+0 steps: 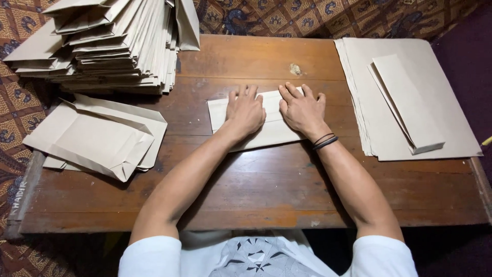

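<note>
Your wooden worktop (266, 190) fills most of the view, set on a patterned brown rug (307, 15). On its far left corner sits one tall stack of folded paper bags (107, 48), too many to count. On its right side lies one pile of flat brown paper sheets (446, 118), with one long folded strip (407, 105) resting on top. On the near left you have a small heap of finished bags (97, 136); at least two show. In the middle lies one folded brown sheet (271, 131), pale, matte and creased, its long axis running left to right with a slight tilt. Both your hands press flat on it: your left hand (246, 112) and right hand (302, 110) sit side by side, nearly touching, fingers (294, 92) extended, slightly spread, pointing away from you. Your right wrist wears two dark bands (324, 141).
</note>
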